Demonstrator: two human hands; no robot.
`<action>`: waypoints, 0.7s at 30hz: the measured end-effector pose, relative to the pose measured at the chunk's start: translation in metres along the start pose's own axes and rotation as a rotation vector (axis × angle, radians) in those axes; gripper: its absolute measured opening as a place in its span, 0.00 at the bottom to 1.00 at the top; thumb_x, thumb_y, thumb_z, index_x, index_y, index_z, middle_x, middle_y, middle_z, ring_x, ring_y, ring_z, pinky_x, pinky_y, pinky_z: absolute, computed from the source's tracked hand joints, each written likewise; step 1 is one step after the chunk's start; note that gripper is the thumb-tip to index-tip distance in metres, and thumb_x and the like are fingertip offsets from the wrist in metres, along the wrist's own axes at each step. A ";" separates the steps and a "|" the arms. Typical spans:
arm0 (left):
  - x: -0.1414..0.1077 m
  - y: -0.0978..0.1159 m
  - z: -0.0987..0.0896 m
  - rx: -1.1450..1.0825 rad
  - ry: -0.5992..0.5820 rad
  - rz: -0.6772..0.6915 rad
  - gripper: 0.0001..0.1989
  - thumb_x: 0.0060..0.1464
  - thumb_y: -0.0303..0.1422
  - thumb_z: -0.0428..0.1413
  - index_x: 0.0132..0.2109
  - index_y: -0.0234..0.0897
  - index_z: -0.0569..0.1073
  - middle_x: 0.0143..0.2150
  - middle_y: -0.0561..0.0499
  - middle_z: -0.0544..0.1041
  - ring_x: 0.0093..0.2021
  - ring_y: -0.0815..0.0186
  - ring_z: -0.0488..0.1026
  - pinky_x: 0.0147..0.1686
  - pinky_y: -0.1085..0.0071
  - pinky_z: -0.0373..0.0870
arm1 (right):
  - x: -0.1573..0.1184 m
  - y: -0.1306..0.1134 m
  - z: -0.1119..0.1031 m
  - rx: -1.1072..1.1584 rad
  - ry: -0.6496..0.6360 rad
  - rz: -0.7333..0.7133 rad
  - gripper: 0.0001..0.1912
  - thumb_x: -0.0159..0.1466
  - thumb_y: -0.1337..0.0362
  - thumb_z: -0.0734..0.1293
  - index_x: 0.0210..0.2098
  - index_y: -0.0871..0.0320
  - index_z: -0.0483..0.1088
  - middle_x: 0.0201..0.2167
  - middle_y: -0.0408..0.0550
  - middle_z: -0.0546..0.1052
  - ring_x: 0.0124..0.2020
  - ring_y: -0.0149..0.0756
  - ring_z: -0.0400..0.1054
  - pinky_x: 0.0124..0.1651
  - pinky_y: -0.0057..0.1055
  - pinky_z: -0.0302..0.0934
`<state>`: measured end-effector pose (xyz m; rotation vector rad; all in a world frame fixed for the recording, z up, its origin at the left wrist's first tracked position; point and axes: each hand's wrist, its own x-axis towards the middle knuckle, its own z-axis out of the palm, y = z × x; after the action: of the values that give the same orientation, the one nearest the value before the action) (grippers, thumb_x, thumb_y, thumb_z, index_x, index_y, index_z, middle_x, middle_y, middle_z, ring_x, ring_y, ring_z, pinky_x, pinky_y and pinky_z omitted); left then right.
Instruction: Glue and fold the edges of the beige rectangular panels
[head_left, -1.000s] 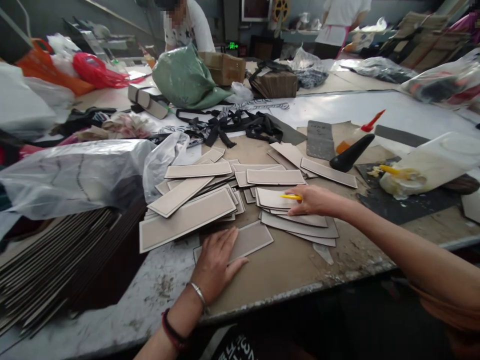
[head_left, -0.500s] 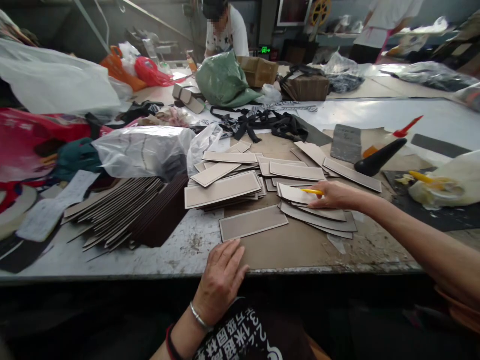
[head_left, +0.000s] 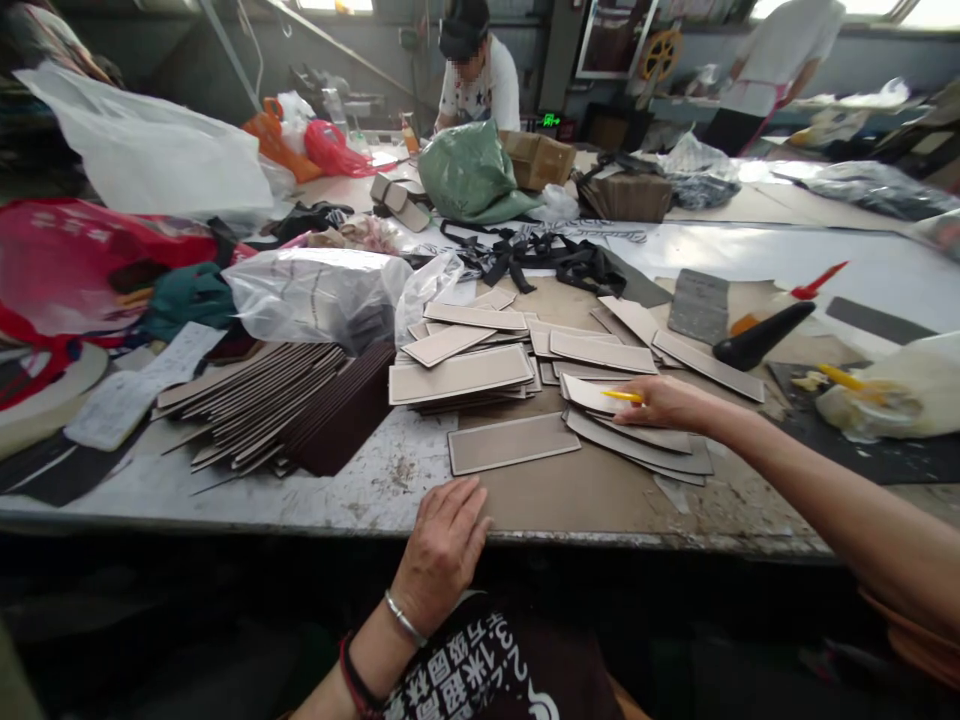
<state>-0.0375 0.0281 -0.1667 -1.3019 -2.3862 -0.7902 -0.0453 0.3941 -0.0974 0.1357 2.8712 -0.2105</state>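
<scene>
Tabletop strips lie beside the left hand.

Strip: grey-beige, pale border, single, flat on the brown board, slightly angled. Stack: similar strips, loosely fanned, right of the strip. Yellow tool: slim, partly hidden in the right hand, tip pointing left over the stack.

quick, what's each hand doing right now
Left hand: open, holding nothing, at the table edge.
Right hand: closed on a yellow tool, over stacked panels.
</scene>
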 end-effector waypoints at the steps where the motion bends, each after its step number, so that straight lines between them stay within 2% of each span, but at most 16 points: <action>1: 0.001 0.000 0.001 -0.001 0.005 0.005 0.13 0.57 0.25 0.49 0.50 0.29 0.66 0.49 0.38 0.71 0.50 0.55 0.66 0.48 0.53 0.69 | -0.002 0.000 0.001 -0.031 -0.005 -0.011 0.15 0.56 0.56 0.67 0.39 0.58 0.74 0.32 0.48 0.74 0.30 0.36 0.66 0.29 0.26 0.53; 4: 0.006 0.000 0.004 -0.021 0.009 0.026 0.14 0.57 0.24 0.49 0.51 0.30 0.66 0.47 0.40 0.72 0.49 0.56 0.67 0.47 0.55 0.69 | -0.009 -0.003 0.002 -0.139 -0.020 -0.039 0.14 0.62 0.56 0.62 0.42 0.54 0.73 0.36 0.47 0.72 0.33 0.36 0.66 0.28 0.26 0.51; 7: 0.009 0.001 0.007 -0.040 0.000 0.039 0.13 0.57 0.24 0.49 0.50 0.29 0.66 0.46 0.40 0.73 0.48 0.57 0.67 0.47 0.56 0.69 | -0.016 -0.009 0.002 -0.236 0.006 -0.044 0.11 0.62 0.62 0.61 0.41 0.54 0.72 0.37 0.48 0.70 0.33 0.36 0.66 0.25 0.26 0.47; 11: 0.008 0.002 0.009 -0.045 -0.022 0.037 0.12 0.57 0.24 0.49 0.49 0.29 0.67 0.46 0.40 0.73 0.48 0.57 0.67 0.47 0.55 0.69 | -0.023 -0.016 -0.001 -0.336 0.083 -0.019 0.11 0.62 0.71 0.58 0.38 0.60 0.71 0.38 0.52 0.69 0.35 0.38 0.65 0.26 0.27 0.46; 15: 0.008 0.000 0.008 -0.046 -0.010 0.034 0.12 0.57 0.25 0.50 0.49 0.29 0.68 0.46 0.41 0.73 0.48 0.58 0.68 0.49 0.57 0.68 | -0.029 -0.016 -0.003 -0.471 0.207 0.006 0.08 0.61 0.72 0.59 0.32 0.62 0.69 0.35 0.53 0.69 0.36 0.39 0.65 0.26 0.27 0.48; 18: 0.017 -0.005 0.006 0.005 0.002 0.023 0.14 0.56 0.26 0.51 0.51 0.29 0.68 0.51 0.39 0.71 0.54 0.55 0.65 0.52 0.55 0.65 | -0.035 -0.015 0.000 -0.528 0.302 0.003 0.07 0.61 0.71 0.59 0.32 0.61 0.69 0.34 0.51 0.69 0.36 0.39 0.65 0.27 0.28 0.51; 21: 0.030 -0.015 0.004 0.094 -0.095 -0.009 0.19 0.55 0.31 0.54 0.54 0.32 0.67 0.58 0.40 0.66 0.60 0.50 0.59 0.55 0.49 0.60 | -0.042 -0.018 0.000 -0.552 0.318 0.003 0.08 0.61 0.72 0.59 0.33 0.60 0.69 0.34 0.51 0.70 0.36 0.40 0.65 0.26 0.28 0.50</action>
<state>-0.0669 0.0442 -0.1596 -1.3194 -2.4715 -0.6232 -0.0064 0.3733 -0.0841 0.0705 3.1091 0.6572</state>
